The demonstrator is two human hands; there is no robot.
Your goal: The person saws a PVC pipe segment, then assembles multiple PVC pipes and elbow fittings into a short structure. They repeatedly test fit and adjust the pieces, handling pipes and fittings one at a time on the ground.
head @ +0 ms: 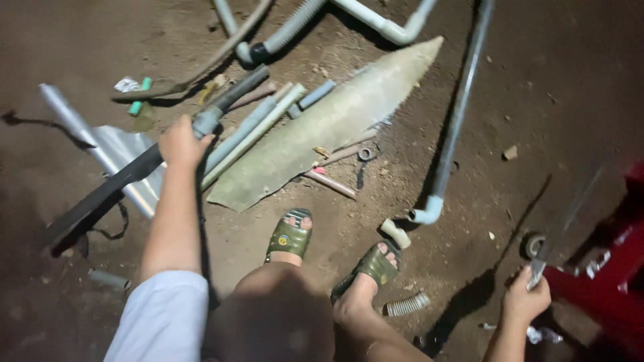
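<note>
Knee (278,315) nearest; left hand (180,142) grips dark pipe (127,175), right hand (526,298) grips metal strip (567,218).

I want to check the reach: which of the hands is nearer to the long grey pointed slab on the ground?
Left. The left hand grips a dark pipe just beside the slab; the right hand is far off at the lower right, holding a thin metal piece.

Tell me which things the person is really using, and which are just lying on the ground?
In use:
left hand gripping the dark pipe
right hand holding a thin metal blade

Just lying about:
broken grey sheet
grey pipes
long pipe with white elbow
corrugated hose
green fitting
tape roll
</note>
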